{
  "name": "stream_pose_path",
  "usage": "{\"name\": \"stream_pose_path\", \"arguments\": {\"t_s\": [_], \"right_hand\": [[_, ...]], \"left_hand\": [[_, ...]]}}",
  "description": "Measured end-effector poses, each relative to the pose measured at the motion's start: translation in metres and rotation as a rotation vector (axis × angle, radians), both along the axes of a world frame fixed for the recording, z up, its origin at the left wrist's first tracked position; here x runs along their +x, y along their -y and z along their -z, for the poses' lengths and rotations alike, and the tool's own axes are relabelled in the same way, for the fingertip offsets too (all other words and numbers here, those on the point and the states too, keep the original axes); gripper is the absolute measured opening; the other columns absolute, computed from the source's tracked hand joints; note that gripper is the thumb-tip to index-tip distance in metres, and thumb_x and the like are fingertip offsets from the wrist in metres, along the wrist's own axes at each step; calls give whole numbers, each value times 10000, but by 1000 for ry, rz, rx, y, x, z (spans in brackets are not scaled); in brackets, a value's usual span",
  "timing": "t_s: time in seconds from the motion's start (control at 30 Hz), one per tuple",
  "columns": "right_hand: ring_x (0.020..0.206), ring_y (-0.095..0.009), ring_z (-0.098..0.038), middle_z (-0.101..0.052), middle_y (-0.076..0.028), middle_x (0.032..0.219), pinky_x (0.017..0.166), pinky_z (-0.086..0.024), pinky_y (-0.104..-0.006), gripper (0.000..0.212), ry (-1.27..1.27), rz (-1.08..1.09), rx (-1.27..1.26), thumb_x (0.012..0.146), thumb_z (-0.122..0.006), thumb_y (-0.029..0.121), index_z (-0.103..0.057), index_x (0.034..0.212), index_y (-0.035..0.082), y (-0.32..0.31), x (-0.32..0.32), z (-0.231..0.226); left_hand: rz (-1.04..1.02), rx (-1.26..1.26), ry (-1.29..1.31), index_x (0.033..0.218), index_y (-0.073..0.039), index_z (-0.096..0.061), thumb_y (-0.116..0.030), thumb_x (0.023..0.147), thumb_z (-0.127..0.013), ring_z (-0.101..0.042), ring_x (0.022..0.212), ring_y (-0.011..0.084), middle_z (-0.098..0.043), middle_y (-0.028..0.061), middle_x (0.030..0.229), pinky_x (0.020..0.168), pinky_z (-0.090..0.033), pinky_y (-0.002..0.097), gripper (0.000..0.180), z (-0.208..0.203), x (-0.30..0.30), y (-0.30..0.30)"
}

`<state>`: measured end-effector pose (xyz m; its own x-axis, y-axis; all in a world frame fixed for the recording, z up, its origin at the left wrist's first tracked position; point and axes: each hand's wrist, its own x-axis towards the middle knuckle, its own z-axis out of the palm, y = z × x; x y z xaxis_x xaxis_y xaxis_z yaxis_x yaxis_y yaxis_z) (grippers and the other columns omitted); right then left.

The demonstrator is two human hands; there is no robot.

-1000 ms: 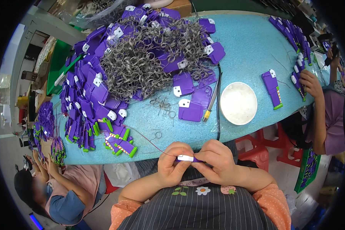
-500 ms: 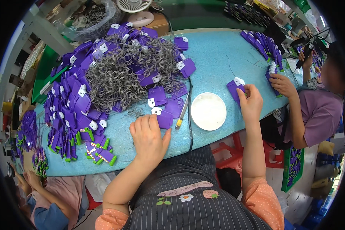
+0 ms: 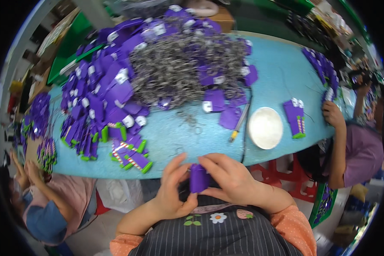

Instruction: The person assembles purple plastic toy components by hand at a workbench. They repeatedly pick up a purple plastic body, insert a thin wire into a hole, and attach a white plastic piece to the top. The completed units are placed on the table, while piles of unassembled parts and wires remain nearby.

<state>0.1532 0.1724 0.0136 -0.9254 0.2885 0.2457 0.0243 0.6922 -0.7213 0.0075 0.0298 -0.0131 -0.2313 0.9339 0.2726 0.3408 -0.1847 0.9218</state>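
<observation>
My left hand [image 3: 174,187] and my right hand [image 3: 231,178] come together in front of my apron, at the table's near edge. Between them is a small purple plastic piece [image 3: 199,179], held on edge. The fingers of both hands are closed about it; anything smaller at its top is blurred. A heap of wire rings [image 3: 166,74] lies on and among many purple pieces [image 3: 115,91] with white ends. To the right of a white bowl [image 3: 265,128] lies a purple figure [image 3: 294,117] with white tops, a striped leg and green feet.
A yellow-ended cutter [image 3: 240,123] and a black cord [image 3: 245,145] lie left of the bowl. Purple figures with striped legs [image 3: 130,154] lie near left. Co-workers sit at both sides; one hand [image 3: 333,114] is at the table's right end. Red stools [image 3: 281,177] stand below.
My right hand has let go of the purple figure beside the bowl and moved left to my left hand. My left hand has lifted a purple piece toward my body. The view has shifted.
</observation>
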Motion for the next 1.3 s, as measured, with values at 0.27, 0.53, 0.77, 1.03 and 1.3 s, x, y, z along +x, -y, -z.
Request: {"name": "stream_pose_path", "arguments": {"t_s": [0.27, 0.53, 0.77, 1.03, 1.3], "right_hand": [[992, -378, -548, -497, -233, 1159, 808, -486, -399, 762, 111, 292, 73, 594, -810, 145, -446, 1231, -62, 18, 2, 26], [854, -255, -553, -529, -135, 1064, 706, -454, -342, 756, 76, 5, 283, 633, -779, 294, -459, 1250, -2, 41, -85, 16], [669, -202, -598, -576, -93, 773, 544, -463, -301, 301, 19, 0, 268, 785, -671, 159, -564, 1017, 0, 55, -111, 44], [773, -201, -661, -646, -145, 900, 645, -544, -275, 165, 49, 43, -1375, 937, -480, 73, -560, 1014, -48, 47, -45, 42], [873, -146, -634, -646, -132, 990, 725, -506, -241, 266, 344, -43, -1120, 941, -512, 131, -550, 1119, -62, 51, -37, 36]], "left_hand": [[-171, -247, 714, 1212, 56, -375, -7, 923, -440, -652, 876, 247, -606, 187, 1037, 740, -543, 295, 303, 25, -2, 26], [-781, 191, 695, 1106, 15, -449, -182, 969, -398, -652, 801, 239, -606, 158, 978, 654, -548, 317, 246, 14, -81, 61], [-703, -14, 765, 1096, 21, -447, -187, 977, -391, -649, 802, 234, -608, 172, 998, 661, -546, 297, 247, 29, -85, 59], [-521, 44, 690, 1243, 24, -321, -172, 983, -359, -649, 815, 243, -575, 233, 1083, 699, -541, 324, 327, 24, -29, 51], [-273, -17, 912, 1279, -12, -316, -234, 990, -353, -628, 932, 271, -565, 206, 1090, 793, -524, 375, 366, 12, -31, 27]]}}
